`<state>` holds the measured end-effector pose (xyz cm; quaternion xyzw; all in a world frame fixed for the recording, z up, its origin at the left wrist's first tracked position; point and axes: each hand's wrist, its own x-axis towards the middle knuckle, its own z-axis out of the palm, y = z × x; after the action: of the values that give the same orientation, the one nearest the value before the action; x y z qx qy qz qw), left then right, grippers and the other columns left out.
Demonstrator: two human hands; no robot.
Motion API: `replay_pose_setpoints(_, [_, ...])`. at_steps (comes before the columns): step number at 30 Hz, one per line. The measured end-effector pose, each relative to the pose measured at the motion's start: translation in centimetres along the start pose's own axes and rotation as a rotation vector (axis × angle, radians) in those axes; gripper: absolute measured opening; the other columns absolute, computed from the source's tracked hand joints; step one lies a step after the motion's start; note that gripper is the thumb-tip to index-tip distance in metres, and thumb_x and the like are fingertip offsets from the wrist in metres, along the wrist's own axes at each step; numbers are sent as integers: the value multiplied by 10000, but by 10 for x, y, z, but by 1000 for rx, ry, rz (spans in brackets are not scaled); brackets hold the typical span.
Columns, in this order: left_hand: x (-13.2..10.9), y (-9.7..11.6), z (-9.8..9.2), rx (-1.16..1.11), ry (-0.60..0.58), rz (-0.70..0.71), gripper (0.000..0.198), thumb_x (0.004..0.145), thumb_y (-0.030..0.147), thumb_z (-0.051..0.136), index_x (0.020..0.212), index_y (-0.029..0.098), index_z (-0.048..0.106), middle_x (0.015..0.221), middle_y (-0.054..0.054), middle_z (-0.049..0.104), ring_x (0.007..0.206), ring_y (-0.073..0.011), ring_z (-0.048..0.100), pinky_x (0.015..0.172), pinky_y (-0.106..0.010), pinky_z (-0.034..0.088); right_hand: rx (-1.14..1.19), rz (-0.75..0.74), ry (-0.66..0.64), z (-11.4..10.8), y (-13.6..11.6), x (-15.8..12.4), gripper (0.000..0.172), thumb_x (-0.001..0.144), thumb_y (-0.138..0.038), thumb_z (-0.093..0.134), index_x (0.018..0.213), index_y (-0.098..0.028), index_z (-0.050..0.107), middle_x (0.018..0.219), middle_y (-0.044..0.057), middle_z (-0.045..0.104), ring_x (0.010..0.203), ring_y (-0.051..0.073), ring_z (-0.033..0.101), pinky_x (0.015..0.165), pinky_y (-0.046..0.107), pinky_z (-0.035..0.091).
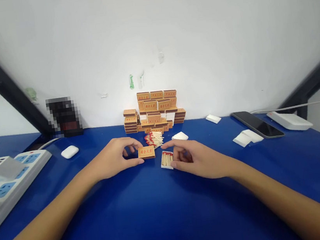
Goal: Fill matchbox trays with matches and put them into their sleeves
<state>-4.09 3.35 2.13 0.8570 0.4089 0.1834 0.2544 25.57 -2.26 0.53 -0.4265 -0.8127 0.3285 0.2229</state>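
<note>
From my remote seat I see the left hand [114,157] pinching a closed matchbox [146,152] that lies flat on the blue desk [160,214], near the middle. Its label faces up and its long axis runs left to right. The thumb sits along the near edge and the other fingers [130,144] curl over the far left corner, so most of the box sticks out to the right of the grip. Just right of it, not quite touching as far as I can tell, is an open tray of matches [167,159] with its long axis running near to far, leaning slightly right, and the red heads at the far end. The right hand [200,158] holds this tray: the forefinger reaches left past its far end and the thumb presses its near right corner, so the tray lies at the left of the palm, between those two fingers. Beyond both hands lies a loose heap of matches [154,138], heads mostly to the left, and beside it an empty white tray [180,136]. Farther back, against the wall, stands a stack of matchboxes [154,111]. To the far left I see a power strip [10,175] and a white earbud case [70,151]; to the right, a dark phone [256,123].
</note>
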Motion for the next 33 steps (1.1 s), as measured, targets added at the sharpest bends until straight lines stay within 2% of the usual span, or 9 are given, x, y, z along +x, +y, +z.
replay_pose_setpoints(3, [-1,0,0,1,0,9,320,819,417,806,1079,244,739,1022,-1,746,853,-175,658,758,-303,526,-199,-143,88,0,5,0,646,854,-50,563,1459,-278,565,1138,75,642,978,210,617,861,378,543])
replay_pose_setpoints(5, [-1,1,0,2,-1,10,319,819,424,805,1075,244,740,1021,-1,747,848,-174,658,757,-302,526,-284,-240,65,-1,7,1,792,794,35,508,1504,-314,534,1350,96,584,1223,250,562,1024,444,504])
replay_pose_setpoints(7, [-1,2,0,2,-7,8,324,820,429,802,1080,243,742,1030,-5,750,847,-177,661,756,-304,526,-332,-283,30,0,7,2,815,779,65,479,1492,-322,554,1434,86,558,1321,262,509,1100,482,458])
replay_pose_setpoints(10, [0,4,-1,4,-7,5,333,819,427,799,1090,240,744,1039,-14,752,850,-183,665,756,-310,528,-356,-265,26,0,4,1,669,825,32,508,1404,-281,632,1312,90,641,1216,257,571,1055,472,486])
replay_pose_setpoints(14, [0,4,-2,12,-7,5,329,813,415,804,1088,243,743,1025,-9,750,843,-177,664,752,-307,528,-349,-184,63,-3,-2,-1,370,902,-142,630,1257,-226,693,1075,92,678,1010,242,619,897,417,533])
replay_pose_setpoints(18, [0,4,-1,10,-35,26,320,817,427,805,1082,256,748,1015,0,747,853,-174,654,753,-303,525,-323,-93,38,-9,-3,-2,183,919,-295,703,1090,-229,703,1046,71,671,964,225,615,843,375,516])
replay_pose_setpoints(22, [0,3,0,9,-56,26,327,825,440,797,1096,262,750,1014,-5,745,872,-184,650,752,-305,524,-280,-43,67,-12,0,-1,196,922,-359,718,1068,-232,689,1024,50,687,915,205,626,800,346,502])
replay_pose_setpoints(26, [0,2,1,-4,-54,20,329,829,442,799,1102,265,755,979,0,742,838,-176,646,738,-300,520,-225,-52,166,-11,1,1,239,917,-374,733,1103,-232,688,959,24,690,823,173,624,764,323,497])
replay_pose_setpoints(33, [1,1,6,-98,-24,7,355,814,426,816,1118,257,745,963,-3,729,841,-168,646,735,-289,531,-177,-82,215,-8,1,4,257,899,-375,769,1095,-222,705,944,18,679,775,145,600,695,284,491])
